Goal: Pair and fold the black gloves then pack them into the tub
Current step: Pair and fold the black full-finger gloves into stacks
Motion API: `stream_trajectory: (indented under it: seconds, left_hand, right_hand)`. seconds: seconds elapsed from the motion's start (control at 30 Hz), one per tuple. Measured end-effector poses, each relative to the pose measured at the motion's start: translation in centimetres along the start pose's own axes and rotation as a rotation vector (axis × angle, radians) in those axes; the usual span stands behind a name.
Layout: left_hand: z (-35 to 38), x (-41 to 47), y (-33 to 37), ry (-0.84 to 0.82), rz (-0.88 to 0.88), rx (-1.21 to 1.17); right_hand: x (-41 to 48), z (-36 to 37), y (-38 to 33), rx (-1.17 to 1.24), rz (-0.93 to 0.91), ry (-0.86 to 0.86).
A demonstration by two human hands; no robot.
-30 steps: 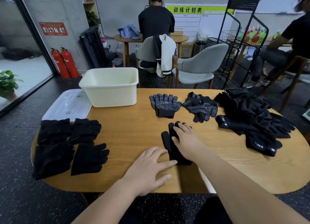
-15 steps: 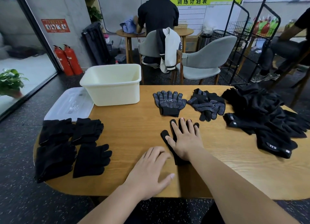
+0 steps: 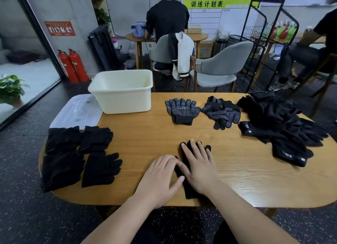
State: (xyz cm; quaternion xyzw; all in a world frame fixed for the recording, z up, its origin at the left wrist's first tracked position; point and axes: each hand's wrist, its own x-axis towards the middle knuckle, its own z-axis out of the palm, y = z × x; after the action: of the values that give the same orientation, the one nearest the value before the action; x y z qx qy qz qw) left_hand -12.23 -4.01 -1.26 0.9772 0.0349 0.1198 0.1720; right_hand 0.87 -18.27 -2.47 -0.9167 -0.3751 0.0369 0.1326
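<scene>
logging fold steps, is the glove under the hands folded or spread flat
Spread flat: the glove lies full length, fingertips showing past the right hand.

Bare table (image 3: 145, 134) mid-left toward tub (image 3: 122, 96); glove pile (image 3: 284, 127) right.

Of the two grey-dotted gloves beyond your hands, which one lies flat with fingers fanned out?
The grey-dotted black knit glove nearer the cream plastic tub: flat, fingers fanned away from you. The other dotted glove bundle, to its right, is crumpled.

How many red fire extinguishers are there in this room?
2. Both stand side by side against the grey wall, left of the white tub: the left extinguisher, the right extinguisher. Others may lie outside the view.
</scene>
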Motion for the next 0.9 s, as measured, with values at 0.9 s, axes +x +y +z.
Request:
stream_trajectory:
  seconds: [0.9]
  left_hand:
    - [1.7, 1.0, 0.1, 0.026, -0.012, -0.090]
  right_hand:
    - [-5.2, -1.1, 6.1, 0.073, -0.261, 0.321]
